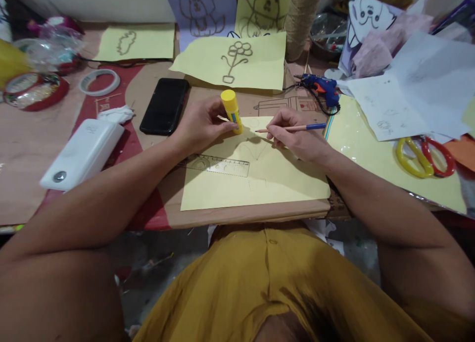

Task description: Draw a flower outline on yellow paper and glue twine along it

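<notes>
My left hand [202, 125] is closed around the lower part of a yellow glue stick [230, 107], which stands nearly upright on the far left part of a yellow sheet of paper [218, 191]. In my right hand [291, 134] a pencil [297, 128] with a blue end is pinched, its point to the left just over the paper. Faint pencil lines, among them a V shape and a small box, show on the sheet. A clear ruler [222, 165] lies across its left part, below my left hand.
Left of the paper are a black phone [164, 106], a white power bank [82, 154] and a tape roll [99, 82]. Behind lies a flower drawing [256, 70]. A blue glue gun [321, 88] and scissors [425, 156] are to the right, near loose papers [438, 74].
</notes>
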Tool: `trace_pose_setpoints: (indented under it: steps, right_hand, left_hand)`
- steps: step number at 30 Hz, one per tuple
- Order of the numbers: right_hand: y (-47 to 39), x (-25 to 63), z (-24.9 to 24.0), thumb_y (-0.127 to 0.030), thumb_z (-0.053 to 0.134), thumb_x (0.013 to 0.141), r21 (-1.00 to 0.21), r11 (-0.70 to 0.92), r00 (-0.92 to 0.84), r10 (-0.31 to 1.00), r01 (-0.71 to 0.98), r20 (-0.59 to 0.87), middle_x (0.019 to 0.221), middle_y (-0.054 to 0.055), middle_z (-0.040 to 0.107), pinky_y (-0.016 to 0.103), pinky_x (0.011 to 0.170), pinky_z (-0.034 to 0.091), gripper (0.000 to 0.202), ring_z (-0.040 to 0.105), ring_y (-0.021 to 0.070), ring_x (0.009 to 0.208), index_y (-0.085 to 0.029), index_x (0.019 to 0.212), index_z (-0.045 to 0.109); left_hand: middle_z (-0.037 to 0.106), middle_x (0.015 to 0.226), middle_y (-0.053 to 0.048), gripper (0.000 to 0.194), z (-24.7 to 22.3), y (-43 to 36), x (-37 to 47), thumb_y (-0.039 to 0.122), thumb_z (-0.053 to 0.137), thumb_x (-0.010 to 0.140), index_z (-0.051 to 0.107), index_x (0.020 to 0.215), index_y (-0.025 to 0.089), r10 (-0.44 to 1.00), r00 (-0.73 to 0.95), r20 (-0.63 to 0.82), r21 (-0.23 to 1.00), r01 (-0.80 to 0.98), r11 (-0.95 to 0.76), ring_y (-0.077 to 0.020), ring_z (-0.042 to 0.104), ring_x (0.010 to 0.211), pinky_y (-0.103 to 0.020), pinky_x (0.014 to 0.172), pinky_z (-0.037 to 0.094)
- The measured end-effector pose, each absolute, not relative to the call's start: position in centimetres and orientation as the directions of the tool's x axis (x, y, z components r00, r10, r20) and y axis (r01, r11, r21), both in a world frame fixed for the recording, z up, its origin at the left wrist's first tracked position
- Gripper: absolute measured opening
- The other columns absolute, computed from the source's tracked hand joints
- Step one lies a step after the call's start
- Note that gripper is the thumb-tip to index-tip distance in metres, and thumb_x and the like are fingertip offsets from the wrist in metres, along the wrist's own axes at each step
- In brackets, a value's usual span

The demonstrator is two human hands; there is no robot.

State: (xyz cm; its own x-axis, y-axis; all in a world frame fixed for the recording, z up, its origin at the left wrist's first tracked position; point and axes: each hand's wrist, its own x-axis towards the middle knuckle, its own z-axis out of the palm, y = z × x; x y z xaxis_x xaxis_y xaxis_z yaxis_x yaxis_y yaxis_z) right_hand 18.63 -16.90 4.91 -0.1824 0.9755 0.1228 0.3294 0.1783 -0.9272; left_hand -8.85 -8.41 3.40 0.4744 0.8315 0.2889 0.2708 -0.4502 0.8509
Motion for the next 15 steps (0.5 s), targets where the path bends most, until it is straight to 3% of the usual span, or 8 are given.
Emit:
trace_pose_setpoints:
  steps: [4,10,15]
  right_hand:
    - [-16.96,18.59,5.06,-0.029,0.072,0.103,-0.915,0.183,-0.179,0.976,0.358,0.125,0.086,0.001,0.077,0.03,0.063,0.047,0.015,0.066,0.0159,0.074,-0.024,0.089,0.066]
    - [-16.93,18.63,5.16,-0.03,0.071,0.102,-0.905,0.174,-0.18,0.977,0.387,0.111,0.087,0.002,0.077,0.031,0.064,0.05,0.016,0.067,0.0172,0.077,-0.025,0.088,0.066]
    - [-16.87,18.7,5.06,-0.032,0.073,0.103,-0.907,0.16,-0.182,0.979,0.39,0.094,0.09,0.003,0.078,0.031,0.065,0.051,0.016,0.067,0.0182,0.08,-0.025,0.089,0.067]
  left_hand:
    - [0.084,0.103,-0.006,0.035,3.54,-8.55,-8.82,0.043,0.098,0.084,0.081,0.103,0.02,0.84,0.468,0.275,0.842,0.304,-0.446,-0.0244,0.081,0.098,-0.033,0.082,0.068]
    - [0.084,0.106,-0.006,0.028,3.87,-8.81,-8.8,0.037,0.093,0.088,0.079,0.105,0.019,0.83,0.495,0.257,0.832,0.323,-0.451,-0.0192,0.078,0.094,-0.03,0.08,0.065]
    - [0.084,0.102,-0.006,0.032,3.75,-8.78,-8.82,0.044,0.095,0.088,0.08,0.104,0.021,0.834,0.486,0.261,0.82,0.344,-0.457,-0.0232,0.08,0.097,-0.029,0.076,0.067]
